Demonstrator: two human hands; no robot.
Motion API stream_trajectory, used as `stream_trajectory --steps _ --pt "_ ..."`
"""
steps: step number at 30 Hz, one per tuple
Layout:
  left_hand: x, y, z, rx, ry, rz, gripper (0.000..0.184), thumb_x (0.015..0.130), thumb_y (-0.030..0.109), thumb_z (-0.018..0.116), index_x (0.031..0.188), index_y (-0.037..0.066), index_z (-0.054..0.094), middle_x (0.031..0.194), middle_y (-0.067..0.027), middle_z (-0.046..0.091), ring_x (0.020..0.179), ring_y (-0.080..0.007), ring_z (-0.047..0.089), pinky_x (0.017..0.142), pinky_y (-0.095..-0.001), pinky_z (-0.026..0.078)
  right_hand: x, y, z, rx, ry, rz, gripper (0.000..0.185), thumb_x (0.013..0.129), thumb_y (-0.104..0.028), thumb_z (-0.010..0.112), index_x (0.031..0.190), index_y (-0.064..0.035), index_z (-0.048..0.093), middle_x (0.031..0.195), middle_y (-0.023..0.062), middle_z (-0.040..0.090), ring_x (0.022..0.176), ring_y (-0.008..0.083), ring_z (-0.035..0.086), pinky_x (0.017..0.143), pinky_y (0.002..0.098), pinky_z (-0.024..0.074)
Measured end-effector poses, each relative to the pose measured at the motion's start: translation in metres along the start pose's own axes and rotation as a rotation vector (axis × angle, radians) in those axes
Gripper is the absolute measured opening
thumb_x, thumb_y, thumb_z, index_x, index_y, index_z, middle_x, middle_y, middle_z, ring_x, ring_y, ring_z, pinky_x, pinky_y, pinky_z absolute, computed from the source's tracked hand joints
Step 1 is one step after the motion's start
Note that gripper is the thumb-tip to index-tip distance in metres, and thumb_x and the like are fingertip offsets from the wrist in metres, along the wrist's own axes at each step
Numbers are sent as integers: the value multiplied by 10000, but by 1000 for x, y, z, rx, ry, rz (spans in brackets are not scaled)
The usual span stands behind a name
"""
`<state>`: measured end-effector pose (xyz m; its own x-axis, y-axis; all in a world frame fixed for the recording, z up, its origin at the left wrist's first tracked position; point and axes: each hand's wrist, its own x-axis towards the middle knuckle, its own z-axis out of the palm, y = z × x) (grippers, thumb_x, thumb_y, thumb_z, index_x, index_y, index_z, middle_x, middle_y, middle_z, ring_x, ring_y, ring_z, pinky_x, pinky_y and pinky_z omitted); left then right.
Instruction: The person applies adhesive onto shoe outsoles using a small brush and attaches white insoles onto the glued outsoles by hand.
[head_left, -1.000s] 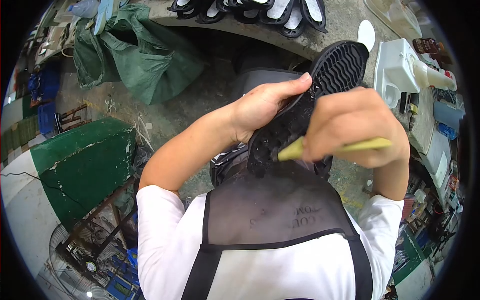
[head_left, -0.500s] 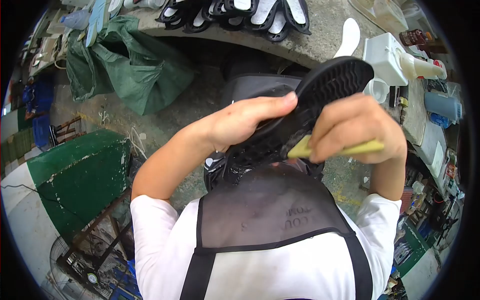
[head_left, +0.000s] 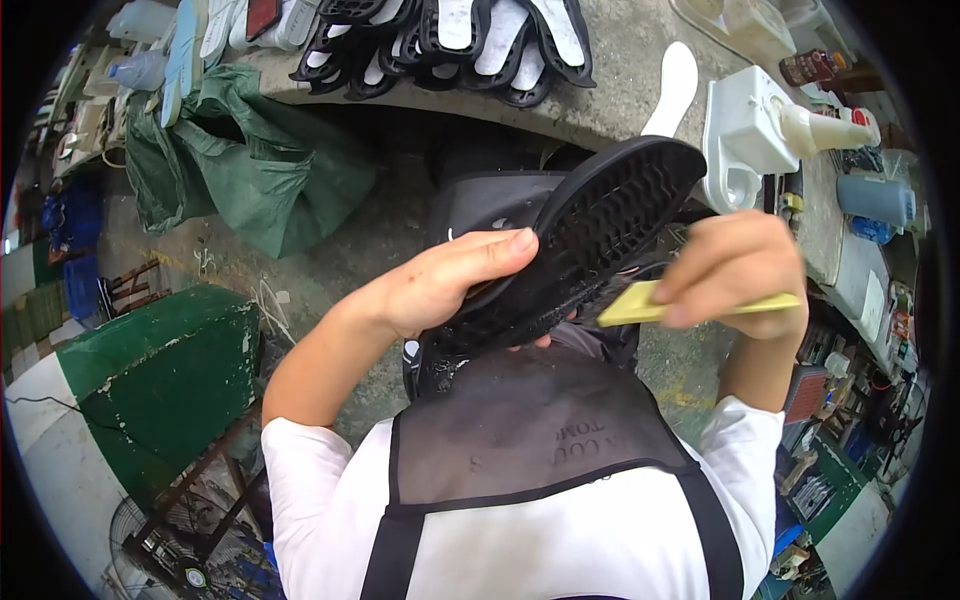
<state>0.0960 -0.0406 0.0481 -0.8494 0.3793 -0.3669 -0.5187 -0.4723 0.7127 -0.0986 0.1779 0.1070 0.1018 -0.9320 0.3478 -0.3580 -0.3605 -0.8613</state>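
Observation:
My left hand (head_left: 460,275) grips a black shoe sole (head_left: 610,215) by its near part, thumb along the edge and fingertips showing underneath. The sole is tilted up, with its zigzag grooves facing my right side and wet-looking shine near the heel end. Pinched in my right hand (head_left: 735,270), slightly blurred, is a yellow-handled brush (head_left: 630,305). Its dark bristles are hard to make out. The brush is just beside the lower right edge of the sole; whether it touches cannot be told.
A concrete workbench (head_left: 630,95) runs ahead, bearing piled black soles with white insoles (head_left: 495,45), a white insole (head_left: 672,90) and a white container (head_left: 745,120). A green sack (head_left: 260,160) hangs at left. A green-and-white panel (head_left: 160,360) and a fan (head_left: 180,550) stand lower left.
The sole and my left hand have moved left and slightly down in view. My right hand with the brush has drawn away from the sole's grooves to the right.

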Motion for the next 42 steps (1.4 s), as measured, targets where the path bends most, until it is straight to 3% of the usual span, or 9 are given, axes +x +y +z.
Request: stream_trajectory --steps 4,7,12,15,23,27,33,36,42 --pt "5 -9 -2 -98 11 83 646 1033 486 312 1360 -54 446 1211 -252 605 963 -288 683 814 -350 566 -8 -2 19 -534 663 121 130 840 3 679 956 -30 725 810 128 679 697 189 655 568 267 496" --pt "18 -21 4 -226 104 167 613 1035 500 303 1282 -25 500 1168 -178 631 967 -250 670 820 -355 564 12 34 55 -874 762 71 248 766 68 667 977 -56 707 809 89 663 700 215 643 623 309 517" --pt "16 -38 -28 -507 203 307 771 1003 597 232 1380 -50 416 1311 -254 545 1040 -335 649 849 -432 570 -2 25 89 -113 483 130 242 711 10 689 943 -55 700 762 77 639 652 207 633 576 276 503" --pt "3 -38 -50 -648 173 388 788 1002 597 230 1406 -64 372 1375 -284 477 1122 -360 608 903 -466 549 -32 61 39 402 1355 367 237 941 -76 577 1158 15 549 791 89 643 599 100 590 510 216 442" --pt "13 -37 -46 -511 101 405 719 1020 499 243 1440 -78 324 1457 -301 377 1227 -384 535 1032 -480 453 -22 184 -18 213 1768 378 174 954 -53 493 1103 8 559 978 164 669 821 244 700 695 324 568" --pt "11 -32 -49 -483 3 395 705 1022 484 249 1443 -77 323 1446 -319 381 1226 -390 537 1030 -479 453 -43 213 -17 -760 1674 753 147 877 -89 553 978 -6 619 913 150 697 850 284 693 790 401 517" --pt "19 -19 -51 -415 79 339 690 1028 482 238 1451 -55 327 1442 -278 415 1228 -364 543 1052 -442 435 -32 163 -18 200 1795 298 218 910 -2 573 1123 -12 617 816 30 611 535 57 521 451 159 378" --pt "29 -6 -48 -444 98 439 702 1029 505 226 1459 -41 322 1432 -248 442 1226 -349 548 1055 -427 432 -5 101 6 473 1515 -17 263 916 -53 547 1170 8 570 845 55 602 598 92 494 569 232 420" --pt "59 10 -38 -486 138 636 629 1031 512 264 1405 31 425 1350 -120 550 1239 -234 539 1049 -388 429 66 54 93 619 1396 93 205 897 -68 608 1090 -5 583 901 59 606 574 62 482 519 178 402"
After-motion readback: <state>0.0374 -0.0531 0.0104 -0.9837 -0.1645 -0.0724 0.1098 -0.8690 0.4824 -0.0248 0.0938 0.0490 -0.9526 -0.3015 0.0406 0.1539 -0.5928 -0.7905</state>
